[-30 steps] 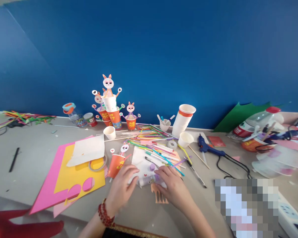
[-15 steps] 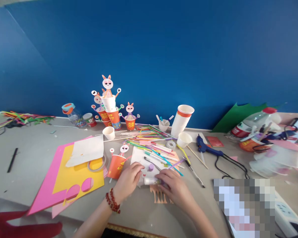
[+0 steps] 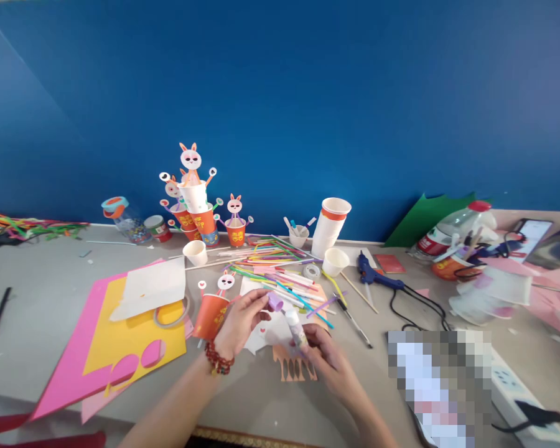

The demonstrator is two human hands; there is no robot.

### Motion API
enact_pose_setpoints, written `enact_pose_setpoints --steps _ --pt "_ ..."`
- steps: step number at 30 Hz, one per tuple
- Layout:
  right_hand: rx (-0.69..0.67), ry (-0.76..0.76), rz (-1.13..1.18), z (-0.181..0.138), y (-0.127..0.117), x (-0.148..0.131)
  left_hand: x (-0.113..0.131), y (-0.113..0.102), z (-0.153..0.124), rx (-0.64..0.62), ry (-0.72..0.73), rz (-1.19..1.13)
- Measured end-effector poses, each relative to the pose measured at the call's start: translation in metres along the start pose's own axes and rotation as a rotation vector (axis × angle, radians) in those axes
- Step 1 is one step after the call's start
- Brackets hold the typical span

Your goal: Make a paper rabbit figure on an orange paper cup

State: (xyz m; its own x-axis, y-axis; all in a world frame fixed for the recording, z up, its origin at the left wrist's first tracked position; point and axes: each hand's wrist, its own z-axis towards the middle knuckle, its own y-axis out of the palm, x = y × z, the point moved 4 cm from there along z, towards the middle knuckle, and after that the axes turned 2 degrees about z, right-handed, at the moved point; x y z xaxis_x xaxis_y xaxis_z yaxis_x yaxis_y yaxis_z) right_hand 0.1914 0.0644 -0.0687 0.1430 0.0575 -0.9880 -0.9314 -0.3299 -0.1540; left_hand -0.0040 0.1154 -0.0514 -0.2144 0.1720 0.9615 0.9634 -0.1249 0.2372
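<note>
Between the fingers of my left hand (image 3: 245, 317) is a small purple cap (image 3: 275, 302), tilted toward the glue stick. My right hand (image 3: 329, 354) grips a white glue stick (image 3: 294, 325) by its lower part, its white end pointing up at the cap. Cap and stick are close together; I cannot tell if they touch. Under them lie white paper (image 3: 270, 330) with a small heart on it and a peach paper cutout (image 3: 292, 363). Just left of my left hand stands an orange paper cup (image 3: 211, 314) with a rabbit face (image 3: 226, 282) above it.
Several rabbit cups (image 3: 205, 221) stand stacked at the back left. Pink and yellow sheets (image 3: 93, 336) lie on the left. Markers and coloured sticks (image 3: 270, 258) cover the middle. A blue glue gun (image 3: 378, 277), its cord and a power strip (image 3: 518, 389) are on the right.
My left hand has picked up the purple cap from the paper. My right hand has raised the glue stick from lying flat to a slant. The view has shifted slightly right.
</note>
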Motion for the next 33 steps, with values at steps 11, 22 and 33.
enact_pose_setpoints --steps 11,22,33 --pt "0.049 -0.110 -0.425 0.001 -0.001 -0.013 0.019 0.004 -0.021 0.016 0.144 0.280" --pt "0.011 -0.165 -0.413 -0.007 0.004 -0.014 0.041 0.010 -0.036 -0.020 0.519 0.751" --pt "0.090 -0.196 -0.476 -0.016 0.008 -0.015 0.021 0.033 -0.043 -0.098 0.479 0.578"
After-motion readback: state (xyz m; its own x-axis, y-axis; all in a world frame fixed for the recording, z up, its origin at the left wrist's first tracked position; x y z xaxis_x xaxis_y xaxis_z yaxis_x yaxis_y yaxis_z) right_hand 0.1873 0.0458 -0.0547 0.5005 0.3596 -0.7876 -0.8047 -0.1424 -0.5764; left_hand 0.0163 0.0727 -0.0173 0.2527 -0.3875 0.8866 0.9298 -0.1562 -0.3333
